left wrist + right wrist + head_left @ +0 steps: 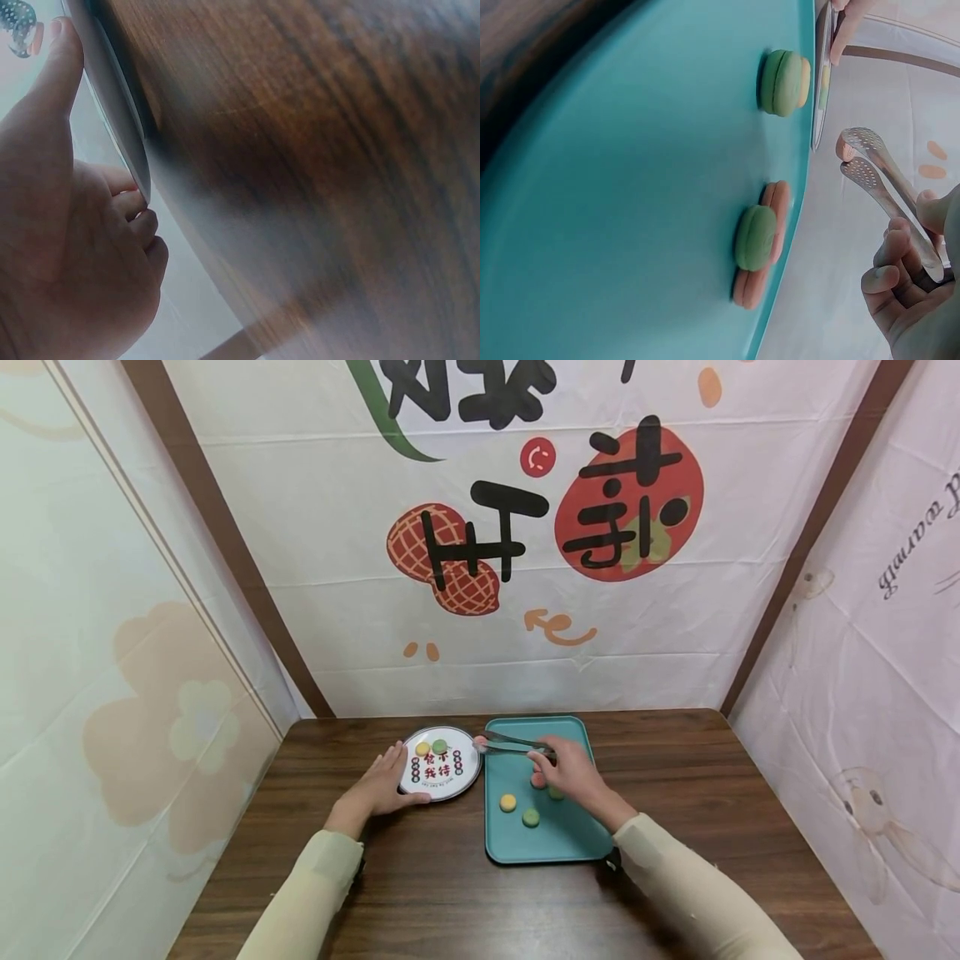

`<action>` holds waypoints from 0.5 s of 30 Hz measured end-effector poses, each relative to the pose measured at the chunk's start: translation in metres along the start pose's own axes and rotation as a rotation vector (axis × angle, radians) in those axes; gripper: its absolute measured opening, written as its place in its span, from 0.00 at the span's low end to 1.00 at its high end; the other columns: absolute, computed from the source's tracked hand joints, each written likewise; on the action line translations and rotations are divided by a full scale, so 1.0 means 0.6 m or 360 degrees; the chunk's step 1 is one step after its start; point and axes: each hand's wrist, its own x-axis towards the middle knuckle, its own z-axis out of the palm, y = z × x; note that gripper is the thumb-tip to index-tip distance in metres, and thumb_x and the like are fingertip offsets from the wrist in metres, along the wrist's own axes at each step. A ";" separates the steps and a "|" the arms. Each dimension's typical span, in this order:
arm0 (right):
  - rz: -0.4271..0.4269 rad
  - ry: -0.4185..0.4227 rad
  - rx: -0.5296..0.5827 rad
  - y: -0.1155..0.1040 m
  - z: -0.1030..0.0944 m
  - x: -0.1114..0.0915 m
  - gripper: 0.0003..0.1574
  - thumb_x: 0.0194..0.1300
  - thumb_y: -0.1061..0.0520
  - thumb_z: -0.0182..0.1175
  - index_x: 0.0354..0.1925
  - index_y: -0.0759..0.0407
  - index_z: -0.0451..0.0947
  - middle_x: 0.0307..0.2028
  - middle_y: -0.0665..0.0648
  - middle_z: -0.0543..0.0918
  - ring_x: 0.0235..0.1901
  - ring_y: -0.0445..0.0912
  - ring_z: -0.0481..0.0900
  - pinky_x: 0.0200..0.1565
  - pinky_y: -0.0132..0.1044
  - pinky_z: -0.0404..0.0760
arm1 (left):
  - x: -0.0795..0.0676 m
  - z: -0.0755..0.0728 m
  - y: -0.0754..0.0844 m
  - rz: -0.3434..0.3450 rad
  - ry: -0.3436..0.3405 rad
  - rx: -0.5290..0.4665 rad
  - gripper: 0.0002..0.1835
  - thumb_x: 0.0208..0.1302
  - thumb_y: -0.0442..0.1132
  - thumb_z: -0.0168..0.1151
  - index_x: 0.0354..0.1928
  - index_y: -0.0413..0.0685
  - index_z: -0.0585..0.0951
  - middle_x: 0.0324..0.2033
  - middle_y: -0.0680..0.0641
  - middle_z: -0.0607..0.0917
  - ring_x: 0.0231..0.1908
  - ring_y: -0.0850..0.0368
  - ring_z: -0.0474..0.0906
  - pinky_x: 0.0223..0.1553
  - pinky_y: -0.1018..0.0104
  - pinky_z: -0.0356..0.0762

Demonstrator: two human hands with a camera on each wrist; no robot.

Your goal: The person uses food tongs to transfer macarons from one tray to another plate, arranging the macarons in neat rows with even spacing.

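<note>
I have a wooden table point(420, 893) bearing a teal tray point(510, 843) and, left of it, a white plate point(470, 777). My left hand point(384, 783), fingers spread, touches the plate's rim; my right hand point(572, 770) grips metal tongs point(517, 745), their tips pinching a pink macaron point(481, 742) near the plate's right edge.

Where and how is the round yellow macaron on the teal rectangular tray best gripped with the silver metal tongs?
Probably by opposite sides of its rounded edge, with the metal tongs from above and left: the round yellow macaron lies flat, and a round green macaron sits close on its right.
</note>
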 end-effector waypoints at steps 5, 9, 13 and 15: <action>0.0010 -0.0026 -0.0016 -0.007 0.006 0.007 0.28 0.80 0.48 0.64 0.64 0.69 0.81 0.40 0.59 0.90 0.31 0.40 0.83 0.40 0.49 0.89 | 0.001 0.002 -0.002 -0.0016 -0.0010 0.0000 0.70 0.65 0.76 0.65 0.84 0.28 0.46 0.84 0.28 0.44 0.84 0.32 0.40 0.84 0.41 0.42; 0.0016 -0.0062 0.0004 -0.011 0.011 0.012 0.29 0.81 0.47 0.62 0.66 0.68 0.80 0.34 0.55 0.88 0.26 0.39 0.80 0.36 0.46 0.86 | 0.002 0.002 -0.003 -0.0009 -0.0008 -0.0009 0.70 0.65 0.76 0.66 0.84 0.27 0.46 0.84 0.28 0.44 0.84 0.32 0.40 0.84 0.41 0.42; 0.0025 -0.0126 0.0067 -0.015 0.016 0.017 0.30 0.83 0.47 0.60 0.68 0.68 0.78 0.22 0.51 0.83 0.18 0.39 0.76 0.28 0.40 0.80 | 0.004 0.002 -0.005 0.0004 -0.0002 0.0002 0.70 0.65 0.75 0.65 0.84 0.28 0.45 0.84 0.28 0.44 0.84 0.32 0.40 0.84 0.41 0.42; 0.0027 -0.0146 0.0083 -0.017 0.017 0.019 0.30 0.83 0.47 0.59 0.69 0.68 0.77 0.19 0.50 0.81 0.16 0.40 0.75 0.25 0.39 0.77 | 0.005 0.002 -0.005 0.0005 -0.0001 0.0003 0.69 0.65 0.75 0.65 0.84 0.28 0.45 0.84 0.28 0.44 0.84 0.32 0.40 0.84 0.41 0.42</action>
